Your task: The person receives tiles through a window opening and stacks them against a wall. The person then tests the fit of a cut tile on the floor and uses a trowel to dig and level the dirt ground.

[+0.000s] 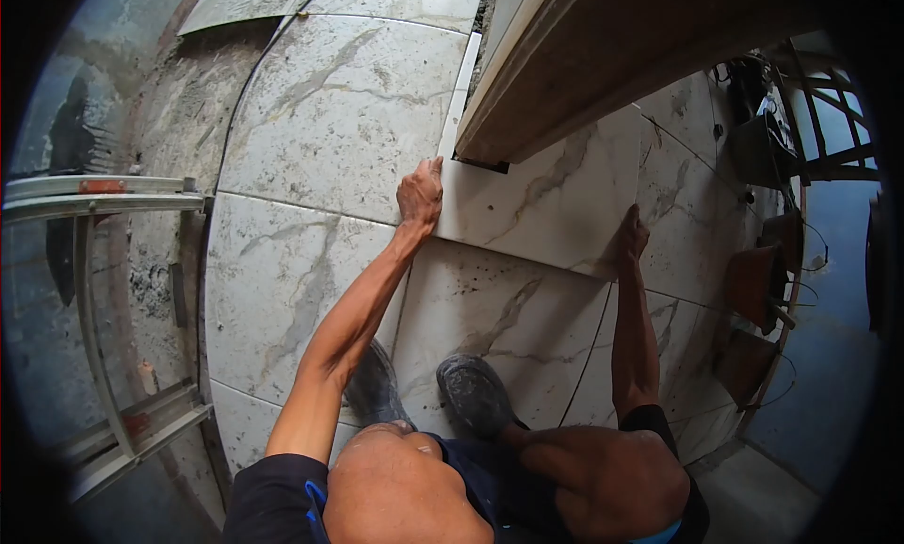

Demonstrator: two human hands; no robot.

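Note:
A large white marble-patterned floor tile (551, 200) lies in front of me, its near edge casting a shadow and looking slightly raised above the tile below. My left hand (420, 194) is closed at its left corner, fingers curled in. On the tile's right edge, my right hand (634, 233) grips with the fingers partly hidden. A brown wooden post (584, 64) stands over the far part of the tile and hides some of it. Beside the post's left side runs a narrow white strip (461, 97); whether it belongs to the tile I cannot tell.
Dusty laid tiles (325, 120) surround me, and my dark shoes (476, 389) rest on them. At the left is a metal ladder-like frame (104, 205) beside a dark cable (247, 97) and rough concrete. Several buckets (753, 285) line the right wall.

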